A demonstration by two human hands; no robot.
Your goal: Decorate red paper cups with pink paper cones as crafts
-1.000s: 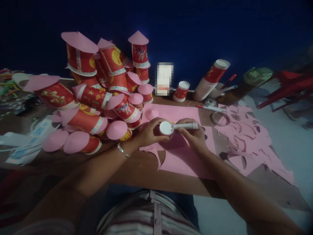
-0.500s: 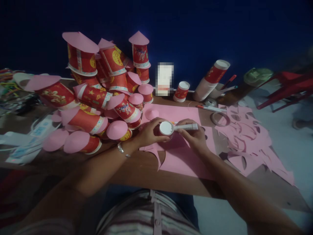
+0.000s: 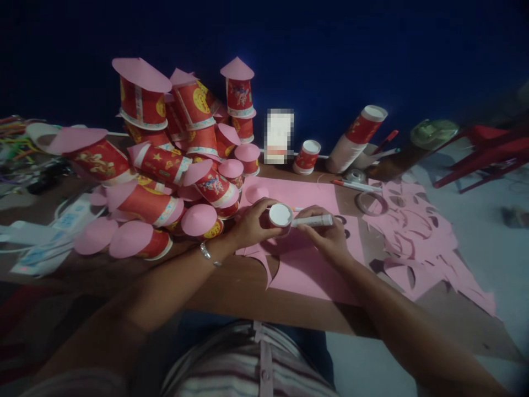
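My left hand (image 3: pixel 253 223) is closed round a small paper cup (image 3: pixel 280 215), its white base facing up. In my right hand (image 3: pixel 328 234) is a white tube (image 3: pixel 314 220), possibly glue, lying nearly level with its tip at the cup's right rim. Both hands are above pink paper sheets (image 3: pixel 314 270). Just behind the cup lies a small pink paper cone (image 3: pixel 257 193). Left of my hands are piled several red printed cups with pink cone tops, one of them a short cup with a cone (image 3: pixel 199 220) close to my left wrist.
At the back stand a single red cup (image 3: pixel 306 157) and a leaning stack of cups (image 3: pixel 357 138). A roll of tape (image 3: pixel 372 203) and pink paper offcuts (image 3: pixel 417 220) lie on the right. A power strip (image 3: pixel 61 231) with cables is at far left, a red stool (image 3: pixel 487 149) beyond the table.
The tube in my right hand has shifted slightly left and down along the cup's rim. My left hand keeps its hold on the cup. The view has shifted a little.
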